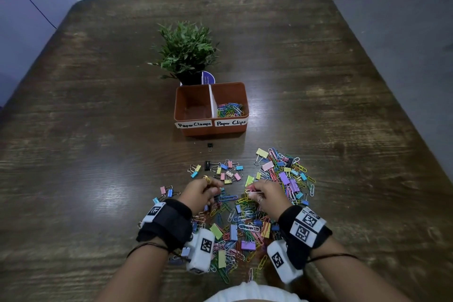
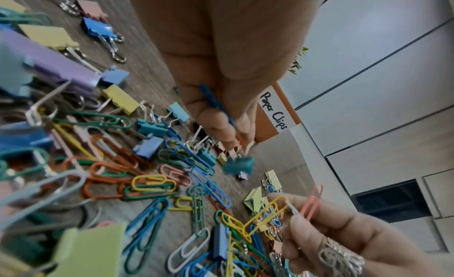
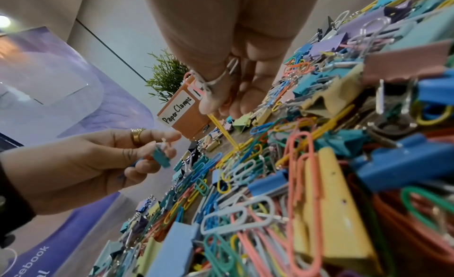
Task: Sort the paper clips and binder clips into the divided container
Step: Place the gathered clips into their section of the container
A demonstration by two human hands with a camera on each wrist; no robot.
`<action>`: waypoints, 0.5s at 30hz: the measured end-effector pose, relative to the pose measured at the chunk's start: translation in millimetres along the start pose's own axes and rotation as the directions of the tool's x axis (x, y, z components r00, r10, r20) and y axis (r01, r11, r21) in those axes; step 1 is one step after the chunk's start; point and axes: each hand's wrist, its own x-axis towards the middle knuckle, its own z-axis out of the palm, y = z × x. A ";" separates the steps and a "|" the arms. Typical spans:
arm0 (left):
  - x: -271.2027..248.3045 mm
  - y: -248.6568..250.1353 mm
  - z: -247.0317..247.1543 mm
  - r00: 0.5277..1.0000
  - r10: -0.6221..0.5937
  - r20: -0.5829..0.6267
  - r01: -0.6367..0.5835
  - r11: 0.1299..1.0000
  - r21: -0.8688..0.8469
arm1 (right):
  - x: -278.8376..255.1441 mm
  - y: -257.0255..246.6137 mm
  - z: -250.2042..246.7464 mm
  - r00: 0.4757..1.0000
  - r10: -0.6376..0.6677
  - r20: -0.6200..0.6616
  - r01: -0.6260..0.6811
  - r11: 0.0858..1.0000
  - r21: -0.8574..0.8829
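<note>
The orange divided container (image 1: 210, 127) stands mid-table, labelled "Paper Clamps" on the left and "Paper Clips" on the right. Its right compartment holds coloured paper clips (image 1: 230, 110); the left one looks empty. A mixed pile of paper clips and binder clips (image 1: 235, 225) lies under my hands. My left hand (image 1: 215, 190) pinches a small teal binder clip (image 3: 161, 157) at its fingertips, with a blue paper clip (image 2: 216, 104) tucked against the palm. My right hand (image 1: 252, 191) pinches several paper clips (image 2: 294, 207), pink, yellow and white; the yellow one (image 3: 222, 130) dangles down.
A group of small binder clips (image 1: 220, 171) lies apart, just beyond my left hand. A lone black binder clip (image 1: 209, 145) sits in front of the container. A potted plant (image 1: 187, 51) stands behind it. More mixed clips (image 1: 286, 176) spread to the right.
</note>
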 end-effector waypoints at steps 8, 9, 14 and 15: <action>-5.7 3.1 -3.1 0.999 0.028 0.022 -0.024 0.988 -0.156 | -1.8 -0.5 -0.1 0.996 0.085 0.023 -0.088 0.980 0.180; -6.2 2.6 -3.9 1.000 0.026 0.017 -0.023 0.987 -0.159 | -1.8 0.0 -0.1 0.996 0.091 0.021 -0.094 0.978 0.189; -6.2 2.1 -7.0 0.997 0.040 -0.068 -0.038 0.999 0.035 | 1.5 -1.8 0.4 0.993 0.085 0.077 -0.099 0.972 0.215; -6.3 4.1 -6.7 0.996 0.052 -0.068 -0.046 0.995 0.090 | 2.3 -4.0 1.5 0.992 0.076 0.101 -0.098 0.967 0.234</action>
